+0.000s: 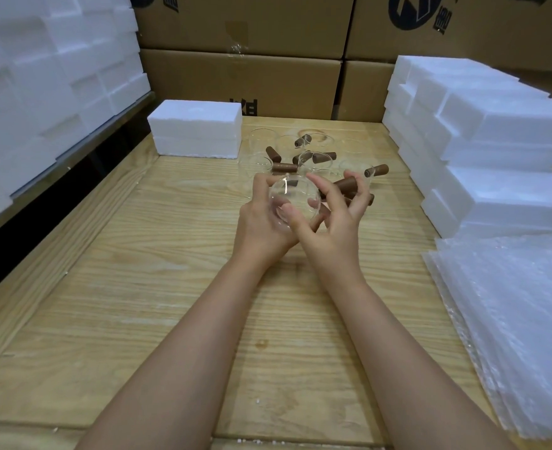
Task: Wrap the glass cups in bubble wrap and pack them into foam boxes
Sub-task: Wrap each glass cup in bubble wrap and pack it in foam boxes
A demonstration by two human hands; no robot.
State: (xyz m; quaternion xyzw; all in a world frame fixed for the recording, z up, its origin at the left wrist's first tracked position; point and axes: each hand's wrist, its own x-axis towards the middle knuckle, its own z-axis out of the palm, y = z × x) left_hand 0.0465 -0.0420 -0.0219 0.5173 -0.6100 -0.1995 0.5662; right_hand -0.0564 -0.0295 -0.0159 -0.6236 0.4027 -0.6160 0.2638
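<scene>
L hand (261, 220), R hand (337, 224) round glass cup (295, 193)

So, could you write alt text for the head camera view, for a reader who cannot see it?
The left hand and right hand hold one clear glass cup above a wooden table. More cups with brown handles sit behind; foam boxes and bubble wrap sheets are nearby.

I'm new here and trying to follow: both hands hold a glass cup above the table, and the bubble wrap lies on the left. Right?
Not quite: the head view shows the bubble wrap on the right side of the table, not the left. The rest stands: the left hand and right hand hold a cup above the table.
</scene>
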